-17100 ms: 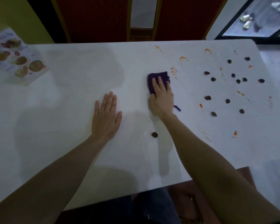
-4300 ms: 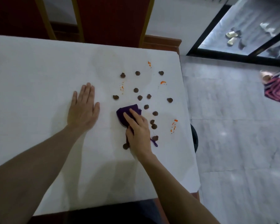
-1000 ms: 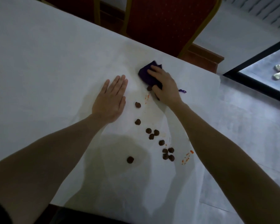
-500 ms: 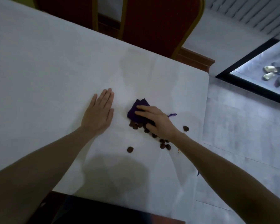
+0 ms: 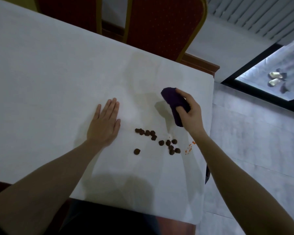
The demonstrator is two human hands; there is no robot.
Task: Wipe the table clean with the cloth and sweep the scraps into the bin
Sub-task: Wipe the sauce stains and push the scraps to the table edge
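The scraps, a dozen or so small dark lumps, lie in a loose band on the white table, running from about ten o'clock down to four o'clock toward the table's right edge, with one stray lump just on the near side of the band. A few orange smears sit at the band's four o'clock end, close to that edge. From the scraps, the purple cloth is at about one o'clock, bunched up in the right hand, whose fingers curl round it; it looks lifted off the surface, with its shadow just to the left. The left hand lies flat and open, palm down, at about nine o'clock from the scraps, near the band's left end. The cloth hand is the one placed to push. No bin is clearly in view; only a dark sliver shows past the right edge, so I cannot tell where it stands. My guess is the cloth must come down beyond the band and drive it toward four o'clock, over that edge.
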